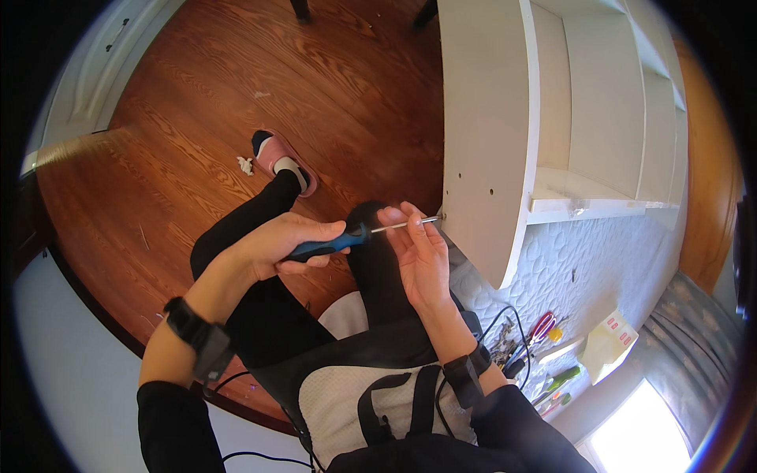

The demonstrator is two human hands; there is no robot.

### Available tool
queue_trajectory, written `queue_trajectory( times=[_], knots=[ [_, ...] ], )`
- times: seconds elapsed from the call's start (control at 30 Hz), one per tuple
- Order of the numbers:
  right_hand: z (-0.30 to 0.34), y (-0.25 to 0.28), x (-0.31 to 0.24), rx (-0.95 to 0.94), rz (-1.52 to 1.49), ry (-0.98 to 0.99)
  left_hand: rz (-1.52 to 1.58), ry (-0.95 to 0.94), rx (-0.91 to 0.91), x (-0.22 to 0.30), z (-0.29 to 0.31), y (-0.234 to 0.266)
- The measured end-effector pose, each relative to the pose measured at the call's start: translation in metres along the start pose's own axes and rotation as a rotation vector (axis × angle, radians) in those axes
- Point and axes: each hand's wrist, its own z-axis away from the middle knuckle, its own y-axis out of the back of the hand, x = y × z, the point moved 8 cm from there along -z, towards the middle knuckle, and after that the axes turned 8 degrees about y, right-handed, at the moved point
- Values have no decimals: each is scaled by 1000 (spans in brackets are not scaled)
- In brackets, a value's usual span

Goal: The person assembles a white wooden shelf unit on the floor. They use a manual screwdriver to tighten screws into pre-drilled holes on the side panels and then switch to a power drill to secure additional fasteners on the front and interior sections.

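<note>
In the head view, a person's left grip (288, 240) clamps a blue-and-black screwdriver (356, 236), tip (436, 218) at a white panel's (485, 142) edge; whether the right grip (422, 264), around the shaft (384, 229), pinches cannot be told. Probably light, stiff and slick-shafted, the tool looks best held by its handle (313, 249).

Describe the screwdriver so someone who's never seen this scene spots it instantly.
Go to the white shelf unit at right, then the left edge of its side panel. There, the left hand grips the handle of the screwdriver, and the right hand has fingers at its shaft. Blue-and-black handle and thin silver shaft set it apart from bare hands and pale panel.
</note>
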Motion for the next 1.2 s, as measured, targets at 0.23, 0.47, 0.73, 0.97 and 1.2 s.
queue_trajectory(
  times=[0.23, 0.47, 0.73, 0.97, 1.2],
  knots=[
    [0, 1, 2, 4, -56, 25, -926, -1006, 815, 37, 53, -18],
    [1, 3, 2, 16, 6, -3, -332, -290, 294, -4, 4, 5],
    [1, 1, 2, 18, 2, 27, -299, -316, 379, 1, 9, 5],
    [1, 0, 3, -32, -7, 11, -581, -567, 494, 16, 25, -5],
    [2, -8, 0, -78, 87, 15, 73, 52, 67, -2, 6, 0]
  ],
)
